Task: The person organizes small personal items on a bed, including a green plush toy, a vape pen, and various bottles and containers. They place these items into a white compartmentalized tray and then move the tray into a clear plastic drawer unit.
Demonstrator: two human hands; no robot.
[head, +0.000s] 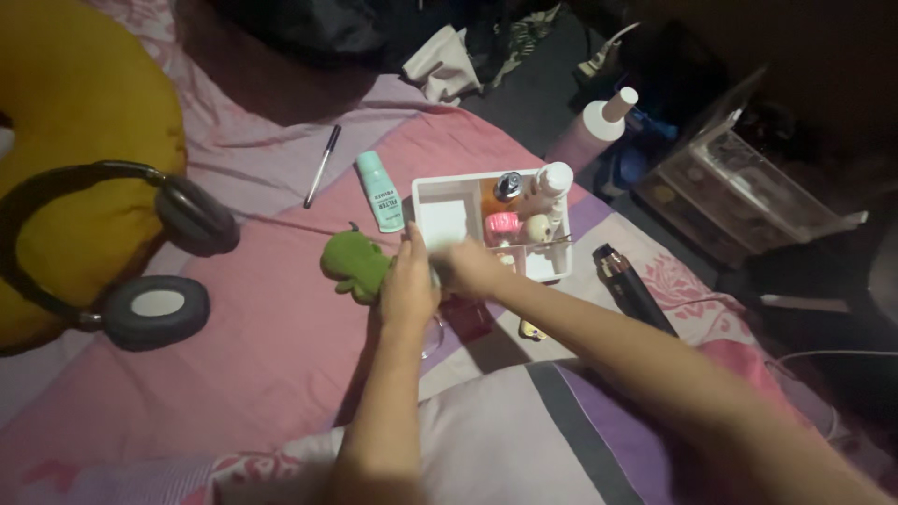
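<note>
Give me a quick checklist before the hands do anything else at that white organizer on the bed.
1. Left hand in view: ok, beside the green plush toy.
2. Right hand sharp enough to read its grip: not ok, blurred.
3. What the hands hold between them: cannot tell.
4. White organizer upright on the bedsheet: ok.
5. Organizer's left compartment free: ok, the bottles crowd the right side.
6. Mint tube clear of the organizer: ok, lying apart.

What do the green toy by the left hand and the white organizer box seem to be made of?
Green toy: likely plush fabric, with a soft matte surface and rounded, lumpy shape. White organizer box: probably hard plastic, with thin straight walls, dividers and a smooth, even finish.
</note>
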